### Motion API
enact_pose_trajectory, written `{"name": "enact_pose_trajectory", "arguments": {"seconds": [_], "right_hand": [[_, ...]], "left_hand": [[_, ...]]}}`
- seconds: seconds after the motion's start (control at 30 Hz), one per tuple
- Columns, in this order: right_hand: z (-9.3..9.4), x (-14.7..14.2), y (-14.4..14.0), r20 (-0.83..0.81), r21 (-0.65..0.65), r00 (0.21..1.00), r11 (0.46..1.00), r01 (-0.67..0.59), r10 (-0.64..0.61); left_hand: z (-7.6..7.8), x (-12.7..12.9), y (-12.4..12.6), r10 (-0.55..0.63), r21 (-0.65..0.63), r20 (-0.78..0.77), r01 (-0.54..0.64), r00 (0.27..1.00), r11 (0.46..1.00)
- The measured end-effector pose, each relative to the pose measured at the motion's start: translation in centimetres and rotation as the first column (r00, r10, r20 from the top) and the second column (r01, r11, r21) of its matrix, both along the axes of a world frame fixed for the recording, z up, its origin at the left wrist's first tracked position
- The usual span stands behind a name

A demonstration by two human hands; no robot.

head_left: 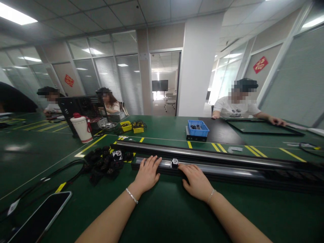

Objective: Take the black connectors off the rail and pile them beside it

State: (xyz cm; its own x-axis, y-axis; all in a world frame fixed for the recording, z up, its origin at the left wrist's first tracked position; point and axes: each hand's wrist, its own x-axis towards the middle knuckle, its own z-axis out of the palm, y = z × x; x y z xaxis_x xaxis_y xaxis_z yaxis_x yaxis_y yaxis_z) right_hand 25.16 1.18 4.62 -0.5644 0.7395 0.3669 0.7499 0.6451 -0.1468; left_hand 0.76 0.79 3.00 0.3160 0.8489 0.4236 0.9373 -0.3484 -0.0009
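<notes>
A long black rail with a shiny metal top (pixel 227 171) lies across the table in front of me. My left hand (pixel 147 173) rests on its left end, fingers stretched out over the metal. On the rail between my hands sits a small black-and-white block (pixel 174 163). The fingers of my right hand (pixel 196 179) lie extended along the rail, with the index fingertip at the block's right side; whether it presses on the block I cannot tell. Just behind runs a second, similar long rail (pixel 202 155), roughly parallel.
A tangle of black jointed parts (pixel 107 163) lies left of the rails, with cables and a phone (pixel 42 216) nearer me. Farther back are a white bottle (pixel 82 128), yellow bins (pixel 138 129) and a blue bin (pixel 198 128). At right, a person handles a black frame (pixel 265 132).
</notes>
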Motion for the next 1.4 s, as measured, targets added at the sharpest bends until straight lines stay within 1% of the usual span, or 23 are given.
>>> {"name": "enact_pose_trajectory", "arguments": {"seconds": [0.2, 0.33, 0.6, 0.8, 1.1, 1.27, 1.33, 1.4], "right_hand": [[-0.1, -0.3, -0.1, 0.034, -0.008, 0.999, 1.000, 0.016, -0.015], [0.0, -0.5, -0.2, 0.059, -0.012, 0.998, 1.000, 0.001, -0.001], [-0.2, -1.9, -0.4, 0.107, 0.014, 0.994, 1.000, -0.018, 0.016], [-0.3, -2.0, -0.3, 0.139, -0.007, 0.990, 1.000, 0.004, -0.003], [-0.4, -2.5, -0.3, 0.157, 0.016, 0.987, 0.999, 0.034, -0.036], [-0.5, -2.1, -0.1, 0.138, 0.024, 0.990, 1.000, -0.011, 0.007], [-0.6, -1.7, 0.1, 0.114, 0.052, 0.993, 0.999, 0.007, -0.013], [-0.7, -1.3, 0.4, 0.076, 0.115, 0.992, 0.989, 0.096, -0.106]], "left_hand": [[0.0, 0.2, 0.0, 0.006, 0.001, -0.011, -0.006, 1.000, 1.000], [0.1, 0.3, 0.0, 0.000, -0.003, -0.020, 0.000, 1.000, 1.000], [0.3, 0.9, -0.1, -0.035, 0.000, -0.029, 0.035, 0.999, 0.999], [0.4, 1.2, -0.1, -0.030, -0.011, -0.108, 0.029, 0.994, 1.000], [0.4, 2.2, -0.1, -0.042, -0.020, -0.186, 0.039, 0.982, 0.999], [0.5, 2.4, -0.2, -0.033, -0.020, -0.208, 0.030, 0.978, 0.999], [0.6, 2.3, -0.3, -0.027, -0.012, -0.210, 0.025, 0.977, 1.000], [0.7, 2.3, -0.3, -0.033, 0.009, -0.215, 0.036, 0.976, 0.999]]}}
